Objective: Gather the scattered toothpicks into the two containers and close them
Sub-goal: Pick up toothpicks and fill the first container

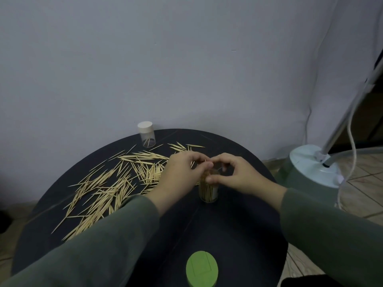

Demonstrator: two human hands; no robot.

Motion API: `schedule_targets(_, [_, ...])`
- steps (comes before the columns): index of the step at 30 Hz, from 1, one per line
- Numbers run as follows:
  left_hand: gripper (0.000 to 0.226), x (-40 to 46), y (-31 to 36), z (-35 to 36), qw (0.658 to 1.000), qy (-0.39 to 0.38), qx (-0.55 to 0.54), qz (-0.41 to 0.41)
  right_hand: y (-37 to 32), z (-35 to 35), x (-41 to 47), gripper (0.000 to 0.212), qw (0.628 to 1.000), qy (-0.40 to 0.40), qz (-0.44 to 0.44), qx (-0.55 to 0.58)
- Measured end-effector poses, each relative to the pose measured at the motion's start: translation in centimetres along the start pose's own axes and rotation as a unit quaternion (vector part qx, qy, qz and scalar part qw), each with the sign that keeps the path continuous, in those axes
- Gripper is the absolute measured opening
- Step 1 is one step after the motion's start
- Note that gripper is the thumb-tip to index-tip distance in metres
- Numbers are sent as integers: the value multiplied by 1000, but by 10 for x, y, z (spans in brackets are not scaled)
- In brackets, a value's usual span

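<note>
A clear container (pixel 208 191) packed with upright toothpicks stands at the middle of the round black table (pixel 228 228). My left hand (pixel 178 172) pinches a few toothpicks just above its mouth. My right hand (pixel 238 175) curls around the container's top, thumb and fingers on its rim. A large spread of loose toothpicks (pixel 116 183) covers the table's left half. A second clear container (pixel 146 134) with a cream lid on it and a few toothpicks inside stands at the table's far edge.
A green lid (pixel 202 268) sits at the near edge of the table. A pale green appliance base (pixel 315 166) with a hose and pole stands on the floor at the right. A grey wall rises right behind the table.
</note>
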State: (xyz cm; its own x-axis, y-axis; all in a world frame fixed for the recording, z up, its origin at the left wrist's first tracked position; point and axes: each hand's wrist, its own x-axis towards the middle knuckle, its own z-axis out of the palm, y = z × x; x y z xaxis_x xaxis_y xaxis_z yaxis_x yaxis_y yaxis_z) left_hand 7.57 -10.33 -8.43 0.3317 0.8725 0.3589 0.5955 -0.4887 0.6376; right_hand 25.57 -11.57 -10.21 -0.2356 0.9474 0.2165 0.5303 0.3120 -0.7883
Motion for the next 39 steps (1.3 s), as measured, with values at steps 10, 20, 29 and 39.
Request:
schedule_targets(10, [20, 0, -7, 2, 999, -13, 30, 0, 4, -1, -1, 58, 999, -29, 11, -11])
schedule_targets(20, [28, -6, -12, 3, 986, -15, 147, 81, 5, 5, 6, 47, 994, -98, 48, 7])
schedule_targets(29, [39, -7, -21, -14, 969, -107, 164, 153, 7, 4, 6, 36, 995, -90, 42, 22])
schedule_targets(39, [61, -18, -38, -24, 932, -106, 287, 196, 8, 3, 5, 47, 994, -96, 47, -26])
